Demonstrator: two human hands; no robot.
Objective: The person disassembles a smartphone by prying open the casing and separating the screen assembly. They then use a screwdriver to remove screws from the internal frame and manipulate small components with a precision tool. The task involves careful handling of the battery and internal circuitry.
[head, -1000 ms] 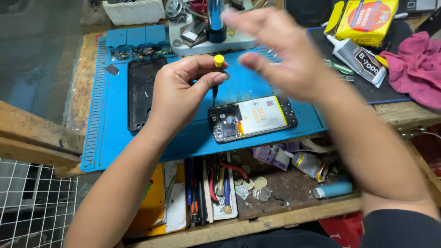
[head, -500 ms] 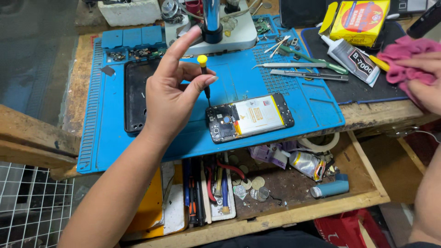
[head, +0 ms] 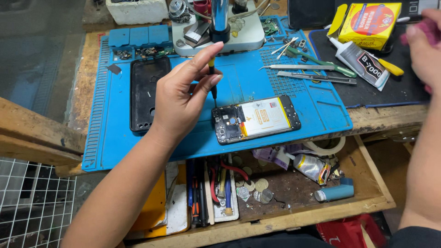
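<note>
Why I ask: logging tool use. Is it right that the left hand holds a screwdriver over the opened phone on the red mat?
Not quite: the mat is blue, as the head view shows. The left hand does hold the screwdriver over the opened phone.

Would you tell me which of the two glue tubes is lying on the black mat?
The white tube with the black label, up on the black mat beside the yellow box. The other tube lies crumpled in the open drawer.
</note>
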